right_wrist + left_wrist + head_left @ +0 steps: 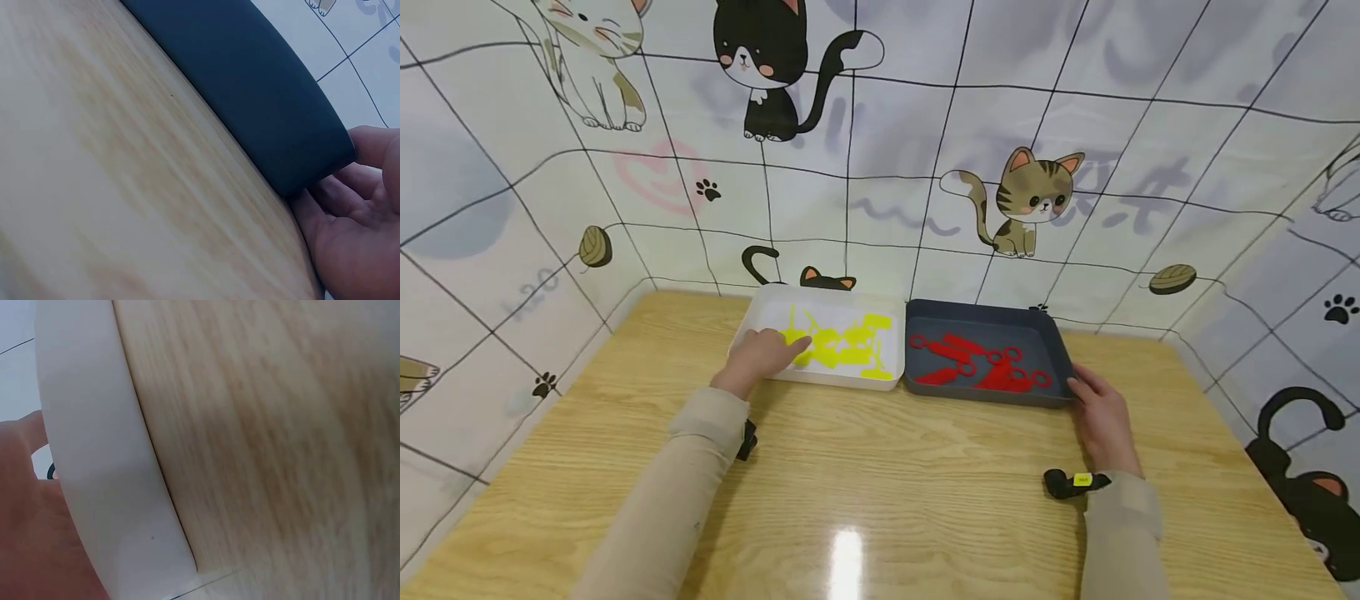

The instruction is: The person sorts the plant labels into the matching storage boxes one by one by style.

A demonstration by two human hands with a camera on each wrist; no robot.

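Note:
Over the left part of a white tray (820,379), my left hand (762,354) reaches with one digit stretched toward flat bright yellow pieces (850,337). The other fingertips are hidden, and in the left wrist view the tray wall (106,462) covers part of the hand. Beside it stands a dark grey tray (985,312) holding several red pieces (951,348) with ring-shaped ends. My right hand (1101,417) holds that tray's near right corner. In the right wrist view its thumb (372,145) lies against the wall and fingers reach under the edge.
Both trays sit side by side at the back of a wooden table (910,492). A cloth wall (895,192) with cat drawings and grid lines rises behind and at both sides. Black wrist cameras (1066,483) are worn on the wrists.

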